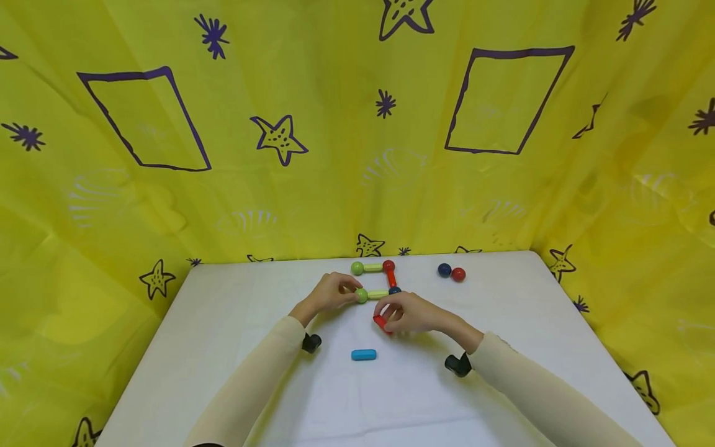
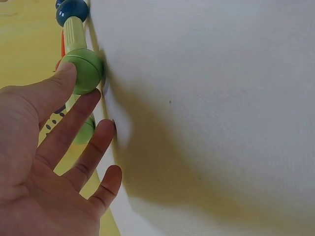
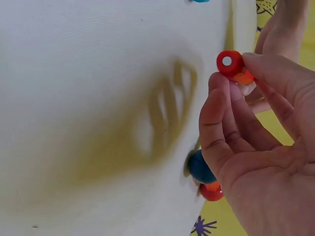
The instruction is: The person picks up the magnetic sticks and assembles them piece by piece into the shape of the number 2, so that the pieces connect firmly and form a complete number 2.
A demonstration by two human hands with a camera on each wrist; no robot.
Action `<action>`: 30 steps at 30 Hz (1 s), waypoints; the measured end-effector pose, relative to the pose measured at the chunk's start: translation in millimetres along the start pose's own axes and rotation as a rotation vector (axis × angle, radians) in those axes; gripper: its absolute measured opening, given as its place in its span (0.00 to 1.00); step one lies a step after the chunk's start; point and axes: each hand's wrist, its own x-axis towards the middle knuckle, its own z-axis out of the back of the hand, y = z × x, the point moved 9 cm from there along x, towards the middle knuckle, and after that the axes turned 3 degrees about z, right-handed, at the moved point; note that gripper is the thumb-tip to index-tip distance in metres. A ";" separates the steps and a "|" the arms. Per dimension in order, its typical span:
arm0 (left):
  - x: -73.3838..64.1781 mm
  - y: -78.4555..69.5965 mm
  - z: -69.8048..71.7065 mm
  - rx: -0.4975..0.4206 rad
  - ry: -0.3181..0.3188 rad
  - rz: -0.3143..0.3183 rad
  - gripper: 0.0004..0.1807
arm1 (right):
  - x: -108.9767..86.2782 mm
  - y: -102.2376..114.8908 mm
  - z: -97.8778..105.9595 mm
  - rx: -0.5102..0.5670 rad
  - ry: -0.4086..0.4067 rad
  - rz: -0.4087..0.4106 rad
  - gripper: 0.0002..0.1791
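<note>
My left hand (image 1: 334, 290) pinches a light green ball (image 2: 84, 71) between thumb and index finger, the other fingers spread. That ball is the near left corner of a flat toy shape lying on the table. A pale green rod (image 1: 377, 294) joins it to a blue ball (image 1: 395, 290). From there a red rod (image 1: 391, 278) runs back to a red ball (image 1: 388, 266), and another pale green rod (image 1: 372, 268) leads to a second green ball (image 1: 357, 268). My right hand (image 1: 410, 312) pinches a separate red rod (image 3: 230, 62), its end with a silvery disc facing the right wrist camera.
A blue rod (image 1: 364, 354) lies on the white table (image 1: 313, 397) nearer the front. Another blue ball (image 1: 444, 270) and red ball (image 1: 458, 274) sit side by side at the back right. A yellow patterned curtain (image 1: 335, 186) stands behind and along both sides.
</note>
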 end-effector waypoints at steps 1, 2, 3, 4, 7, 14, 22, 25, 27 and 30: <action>-0.1 0.1 0.0 0.000 -0.001 0.001 0.12 | -1.1 -0.8 1.3 0.012 -0.010 0.001 0.13; -0.1 0.1 -0.1 -0.001 -0.001 0.002 0.12 | -2.2 -1.8 2.6 0.021 -0.020 -0.001 0.14; -0.2 -0.2 -0.1 -0.002 -0.001 0.002 0.12 | -3.0 -2.3 3.7 0.027 -0.030 -0.002 0.14; -0.3 -0.3 0.0 -0.005 -0.001 0.003 0.12 | -3.6 -2.4 4.8 0.030 -0.041 0.002 0.14; -0.7 -0.7 0.2 -0.011 0.000 0.010 0.12 | -4.4 -3.8 7.0 0.042 -0.078 0.000 0.14; -0.7 -1.3 0.1 -0.007 0.009 0.017 0.11 | -1.6 -11.8 4.7 0.131 -0.171 -0.040 0.16; -1.1 -3.2 2.1 -0.002 0.000 0.006 0.11 | 10.1 -18.0 -5.0 0.225 -0.276 -0.087 0.17; -1.1 -3.8 2.4 -0.002 -0.001 -0.003 0.11 | 15.0 -20.5 -7.5 0.249 -0.307 -0.097 0.17; -1.1 -4.0 2.4 -0.001 -0.001 -0.006 0.11 | 18.4 -21.9 -8.7 0.260 -0.320 -0.105 0.17; -0.8 -3.3 2.8 -0.003 -0.002 0.002 0.11 | 22.0 -22.6 -10.2 0.277 -0.325 -0.129 0.17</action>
